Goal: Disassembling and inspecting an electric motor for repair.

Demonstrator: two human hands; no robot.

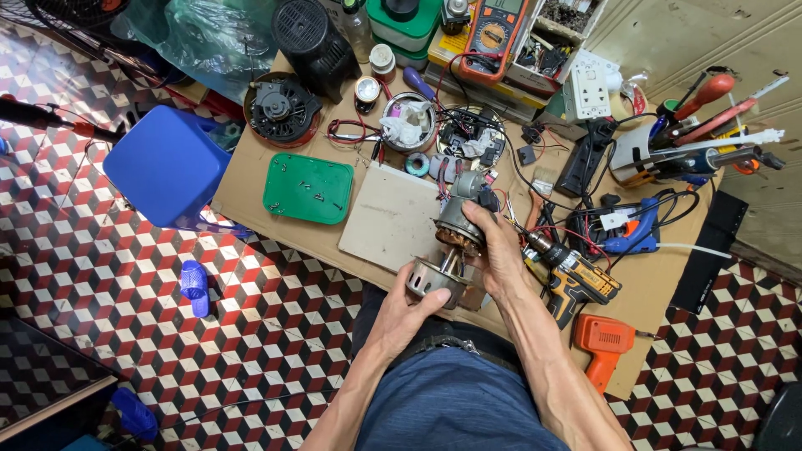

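Above the person's lap, at the near edge of the cardboard sheet (251, 179) that serves as work surface, a small electric motor (455, 227) is held off the surface. Its shaft joins it to a grey perforated metal cup (434, 280) just below. Open room lies mainly to the left, over the red, white and black tiled floor (276, 317), and on the bare beige board (393, 217) just beyond the motor. To the right the space is crowded: a yellow-and-black cordless drill (576, 284) lies just beside the right forearm, an orange power tool (603, 341) sits near the cardboard's corner, and a blue glue gun (633, 238) rests among tangled wires. Farther off stand a green lid with screws (307, 189), a blue plastic stool (167, 167) and an orange multimeter (493, 33).

Left hand (401, 313): reaching up from below, fingers curled around the cup's rim. Right hand (499, 250): fingers wrapped closely around the motor body, wrist bent inward.
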